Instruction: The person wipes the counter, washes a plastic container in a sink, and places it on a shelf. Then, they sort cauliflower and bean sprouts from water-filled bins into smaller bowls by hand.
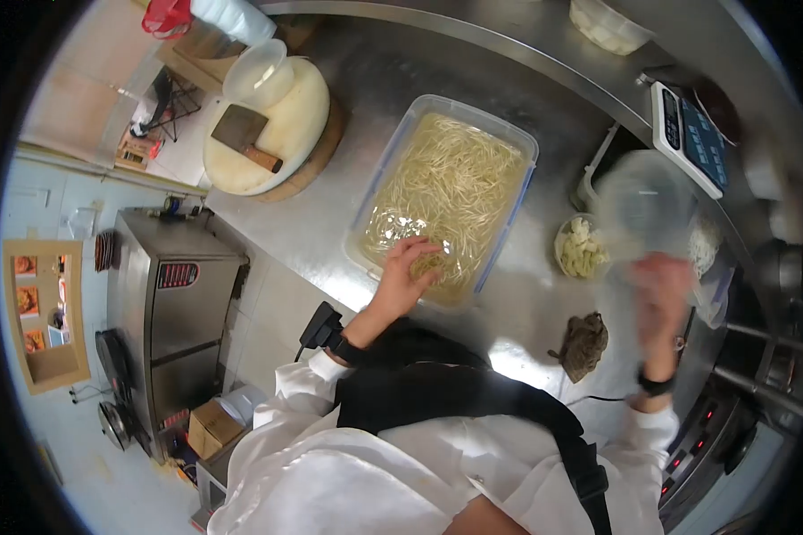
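A clear plastic tub (359, 214) with a blue-edged rim holds pale, thin shreds (473, 169) that look like bean sprouts, in yellowish liquid. Over the tub's near-left part is my left hand (406, 278), fingers apart and curved, with shreds showing beneath it. My right hand (660, 290) is smeared by motion at the right. It grips the near edge of a clear round plastic bowl (647, 201), also blurred. Just left of that bowl stands a small container of pale yellow-green chopped pieces (580, 247). White shreds (705, 242) lie to the right, partly hidden.
A cleaver (245, 138) and a clear tub (260, 76) rest on a round chopping board (303, 116) at the far left. A digital scale (690, 138) sits at the right. A crumpled brown cloth (582, 348) lies on the steel counter (526, 308) near me.
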Demonstrator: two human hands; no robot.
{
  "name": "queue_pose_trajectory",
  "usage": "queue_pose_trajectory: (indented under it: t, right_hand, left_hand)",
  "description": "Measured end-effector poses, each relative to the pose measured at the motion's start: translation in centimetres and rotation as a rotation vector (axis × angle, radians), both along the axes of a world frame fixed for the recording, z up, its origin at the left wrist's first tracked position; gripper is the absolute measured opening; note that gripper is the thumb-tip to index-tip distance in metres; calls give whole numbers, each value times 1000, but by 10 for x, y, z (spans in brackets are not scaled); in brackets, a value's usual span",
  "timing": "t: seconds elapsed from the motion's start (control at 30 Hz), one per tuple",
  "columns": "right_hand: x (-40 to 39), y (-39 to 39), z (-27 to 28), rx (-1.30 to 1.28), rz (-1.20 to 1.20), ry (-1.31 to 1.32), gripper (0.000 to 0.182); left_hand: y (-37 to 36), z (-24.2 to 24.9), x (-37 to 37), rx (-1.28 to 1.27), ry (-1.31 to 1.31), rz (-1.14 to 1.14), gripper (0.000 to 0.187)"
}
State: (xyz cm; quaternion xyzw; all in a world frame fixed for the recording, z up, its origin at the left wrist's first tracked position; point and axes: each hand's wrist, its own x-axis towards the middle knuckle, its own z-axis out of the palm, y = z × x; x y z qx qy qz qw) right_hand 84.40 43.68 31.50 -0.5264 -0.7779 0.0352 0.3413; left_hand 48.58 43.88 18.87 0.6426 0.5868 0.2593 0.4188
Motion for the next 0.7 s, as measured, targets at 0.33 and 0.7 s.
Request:
queue_pose_trajectory:
  t: [0.33,0.7]
  right_hand:
    - [-194,26,-60,-208,461,-54,27]
    - [-218,223,-212,-759,-78,-129,74]
  left_hand:
    - [36,34,-70,-596,-1003,39,69]
    - [78,47,-201,-329,-1002,338,67]
